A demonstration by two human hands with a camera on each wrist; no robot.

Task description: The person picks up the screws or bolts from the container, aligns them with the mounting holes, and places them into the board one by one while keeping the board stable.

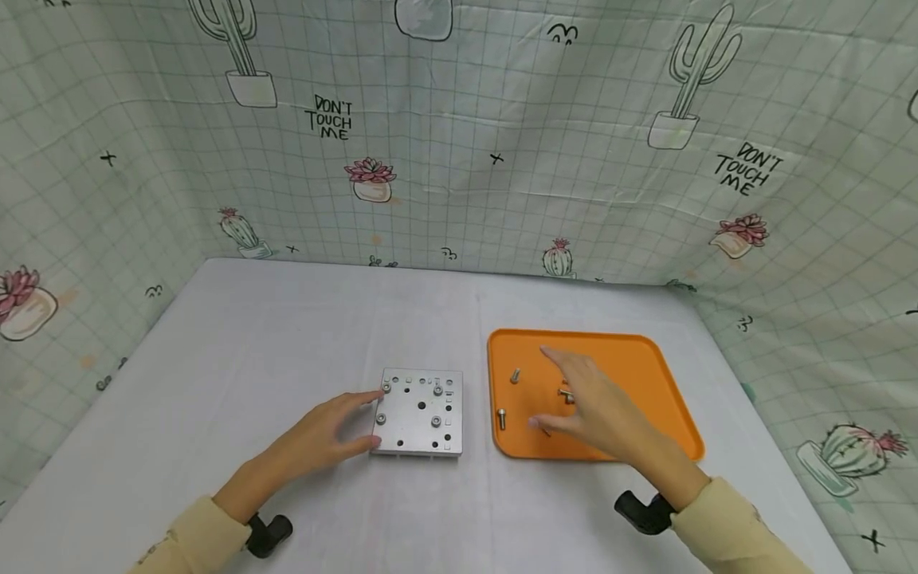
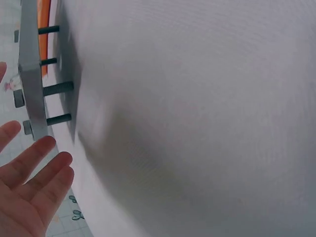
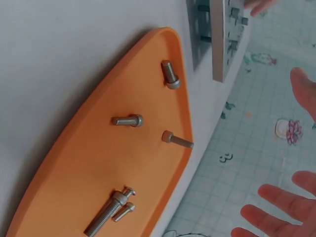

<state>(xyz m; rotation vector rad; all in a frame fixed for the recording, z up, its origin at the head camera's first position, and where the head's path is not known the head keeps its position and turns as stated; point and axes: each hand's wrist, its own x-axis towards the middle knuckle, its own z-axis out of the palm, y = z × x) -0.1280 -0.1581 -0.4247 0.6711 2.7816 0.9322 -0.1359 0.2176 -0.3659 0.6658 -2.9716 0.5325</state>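
Note:
A square silver metal plate (image 1: 421, 426) with holes stands raised off the table. Several socket-head bolts (image 1: 437, 391) sit in it, their threaded shanks (image 2: 58, 89) sticking out underneath in the left wrist view. At the plate's left edge is my left hand (image 1: 323, 434), thumb and forefinger spread along that side; whether they press on it I cannot tell. Over the orange tray (image 1: 638, 351), my right hand (image 1: 598, 402) hovers with thumb and fingers apart, holding nothing. Loose bolts (image 3: 127, 120) of differing sizes lie in the tray, one thick long bolt (image 3: 106, 213) beside smaller ones.
A white cloth covers the table (image 1: 301, 319). Behind and beside it hangs a grid-patterned curtain (image 1: 459, 143) printed with cacti. The tray stands right of the plate, with a narrow strip of table between them. Black wrist mounts (image 1: 268, 536) sit under both wrists.

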